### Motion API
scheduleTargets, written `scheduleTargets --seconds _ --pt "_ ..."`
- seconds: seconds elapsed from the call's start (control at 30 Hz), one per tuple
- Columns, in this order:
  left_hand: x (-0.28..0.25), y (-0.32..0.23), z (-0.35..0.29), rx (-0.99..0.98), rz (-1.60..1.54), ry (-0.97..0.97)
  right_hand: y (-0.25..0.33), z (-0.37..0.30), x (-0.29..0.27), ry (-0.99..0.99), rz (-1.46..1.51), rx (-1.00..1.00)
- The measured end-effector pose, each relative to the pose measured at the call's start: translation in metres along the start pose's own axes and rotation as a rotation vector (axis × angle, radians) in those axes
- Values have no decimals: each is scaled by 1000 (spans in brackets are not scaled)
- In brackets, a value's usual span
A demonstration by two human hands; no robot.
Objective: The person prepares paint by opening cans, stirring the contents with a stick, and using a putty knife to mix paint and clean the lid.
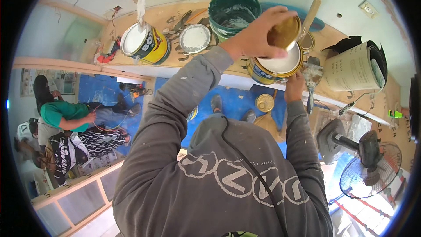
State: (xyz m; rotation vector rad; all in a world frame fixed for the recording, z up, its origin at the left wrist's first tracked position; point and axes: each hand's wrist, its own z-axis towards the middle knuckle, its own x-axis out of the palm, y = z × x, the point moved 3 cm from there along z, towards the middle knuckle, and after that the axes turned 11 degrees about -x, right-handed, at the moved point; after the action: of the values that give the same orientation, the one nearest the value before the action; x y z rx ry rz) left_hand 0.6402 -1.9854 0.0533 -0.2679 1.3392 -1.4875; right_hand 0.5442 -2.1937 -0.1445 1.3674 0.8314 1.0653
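Note:
My left hand (258,33) is closed round a small gold metal can (283,33), holding it tilted above a larger yellow and blue paint can (262,73). A bit of white shows at the small can's lower lip. White paint (280,64) fills the larger can close to its rim. My right hand (294,87) grips the larger can's near right side; some of its fingers are hidden. A wooden stick (312,15) stands up behind the cans. Just right of my right hand, a paint-smeared putty knife (312,77) lies on the bench.
On the wooden bench stand a green bucket (232,11), a white-coated lid (194,38) and a yellow and black paint can (151,46). A large paper roll (355,66) lies at right, above a black fan (370,162). People, one in a green shirt (72,116), are at far left.

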Motion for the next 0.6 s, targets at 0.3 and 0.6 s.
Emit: scheduleTargets --seconds 0.3,0.6 --pt "-71 -3 -85 37 -1476 -424 48 3 -18 -78 3 47" --pt "-121 190 -211 -433 -1600 -1034 176 34 35 -8 123 -17"
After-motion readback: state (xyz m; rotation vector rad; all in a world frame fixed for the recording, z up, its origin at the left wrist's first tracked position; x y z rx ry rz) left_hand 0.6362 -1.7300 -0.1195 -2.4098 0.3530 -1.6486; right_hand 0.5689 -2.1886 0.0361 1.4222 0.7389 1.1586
